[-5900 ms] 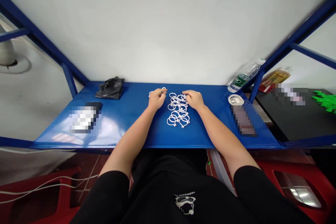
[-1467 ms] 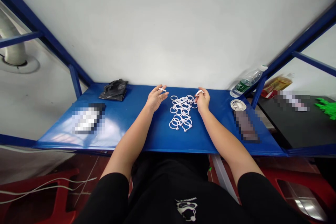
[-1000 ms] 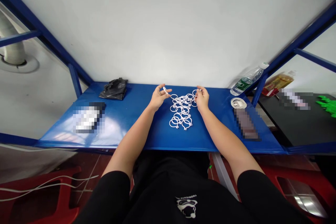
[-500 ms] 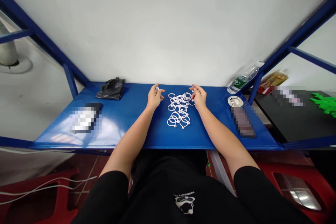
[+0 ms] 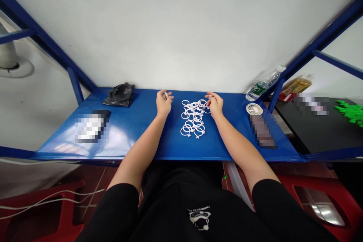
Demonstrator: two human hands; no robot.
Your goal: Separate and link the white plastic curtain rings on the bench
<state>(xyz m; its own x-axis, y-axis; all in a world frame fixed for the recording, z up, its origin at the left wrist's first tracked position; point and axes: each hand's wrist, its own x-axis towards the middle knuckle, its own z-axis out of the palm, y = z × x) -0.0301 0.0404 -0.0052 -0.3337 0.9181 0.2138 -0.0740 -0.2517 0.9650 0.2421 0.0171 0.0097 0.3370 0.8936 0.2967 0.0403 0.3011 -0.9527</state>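
Between my hands, a cluster of white plastic rings with small tabs lies in overlapping rows on the blue table. To the left of the rings and raised over the table, my left hand is closed on a small white piece, pinched between thumb and fingers; its full shape does not show. My right hand is at the cluster's upper right edge with fingers curled together. A bit of white shows at its fingertips, mostly hidden, and one ring lies just beneath them.
A crumpled black plastic bag lies at the back left, with a blurred-out item in front. On the right are a leaning water bottle, a coiled white cable and a blurred dark object. A wall rises behind.
My left hand has moved a little to the left, away from the rings, with the white piece still in its fingers. My right hand has hardly moved, and the rings lie as before.
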